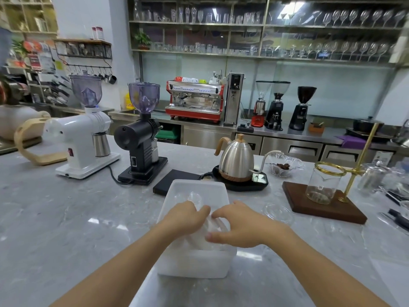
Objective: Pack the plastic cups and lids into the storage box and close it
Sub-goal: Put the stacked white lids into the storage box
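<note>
left hand (184,217): fingers curled round clear cups (213,229); right hand (240,228): fingers spread, gripping them too
box (194,262): right under the fingers; lid (276,212): just right of them

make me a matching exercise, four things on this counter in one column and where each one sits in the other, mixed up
Things:
1. storage box
2. gooseneck kettle
3. loose clear lid
4. glass beaker

Places:
A. on the dark wooden stand base, under the brass ring
B. on the bare counter, just right of the box
C. under both hands, nearest the person
D. on a black base behind the box

Pairs: 1-C, 2-D, 3-B, 4-A
</note>
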A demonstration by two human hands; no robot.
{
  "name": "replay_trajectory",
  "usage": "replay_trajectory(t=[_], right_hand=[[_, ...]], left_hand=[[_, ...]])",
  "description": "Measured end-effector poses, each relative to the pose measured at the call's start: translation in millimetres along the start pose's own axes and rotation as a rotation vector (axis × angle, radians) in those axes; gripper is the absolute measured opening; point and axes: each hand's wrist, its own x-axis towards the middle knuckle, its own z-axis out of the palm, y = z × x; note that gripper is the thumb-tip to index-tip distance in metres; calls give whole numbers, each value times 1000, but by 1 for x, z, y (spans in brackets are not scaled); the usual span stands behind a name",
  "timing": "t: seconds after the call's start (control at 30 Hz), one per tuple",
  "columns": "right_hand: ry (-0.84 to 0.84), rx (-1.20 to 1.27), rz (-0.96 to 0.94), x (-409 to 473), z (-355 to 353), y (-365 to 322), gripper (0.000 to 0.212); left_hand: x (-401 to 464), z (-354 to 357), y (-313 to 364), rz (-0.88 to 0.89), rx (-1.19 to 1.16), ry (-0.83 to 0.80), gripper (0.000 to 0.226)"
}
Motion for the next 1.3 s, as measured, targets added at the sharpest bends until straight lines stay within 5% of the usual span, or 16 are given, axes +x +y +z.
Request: replay_trajectory(t=[0.17, 0.37, 0.73, 1.0, 1.17, 1.3], right_hand=[[76, -137, -68, 2, 1, -11, 44], [92, -233, -78, 5, 0, -15, 30], [51, -354, -93, 23, 4, -19, 57], [58, -342, -79, 27, 1, -24, 50], [43, -434, -81, 30, 2, -28, 49], [19, -511, -68, 32, 3, -30, 54]], left_hand=[[2, 3, -1, 32, 30, -8, 68], [-8, -7, -20, 75, 13, -75, 44], [-22, -7, -18, 88, 118, -155, 88], [-21, -9, -17, 25, 83, -204, 108], [-22, -11, -15, -1, 77, -219, 101], [-25, -11, -13, 33, 101, -215, 66]])
